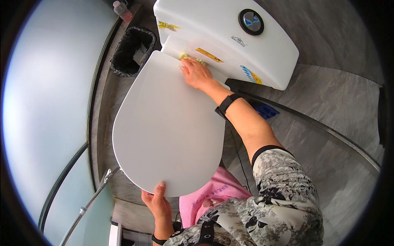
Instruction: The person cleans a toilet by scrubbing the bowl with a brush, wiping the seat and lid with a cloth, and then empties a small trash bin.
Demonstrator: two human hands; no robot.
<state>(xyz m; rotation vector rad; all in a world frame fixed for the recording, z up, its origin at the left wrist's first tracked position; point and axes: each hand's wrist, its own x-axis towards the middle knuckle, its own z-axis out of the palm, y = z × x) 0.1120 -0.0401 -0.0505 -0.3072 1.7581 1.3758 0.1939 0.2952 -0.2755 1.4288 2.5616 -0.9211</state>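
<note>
A white toilet lid [169,129] lies in front of me, its rounded end towards my body. My left hand [158,200] grips that rounded edge, thumb on top and fingers underneath. My right hand [197,72] presses a yellowish cloth [192,58] against the ledge at the hinge end of the lid, beside the white cistern [215,21]. Part of the cloth is hidden under the fingers. On the cistern's top sits a round flush button [251,22], and several stickers are on its front.
A bin with a black liner [133,50] and a plastic bottle [122,11] stand left of the cistern. A metal pole [89,204] leans at the lower left, near a frosted glass panel [58,77]. A blue item [265,110] lies beyond my right forearm.
</note>
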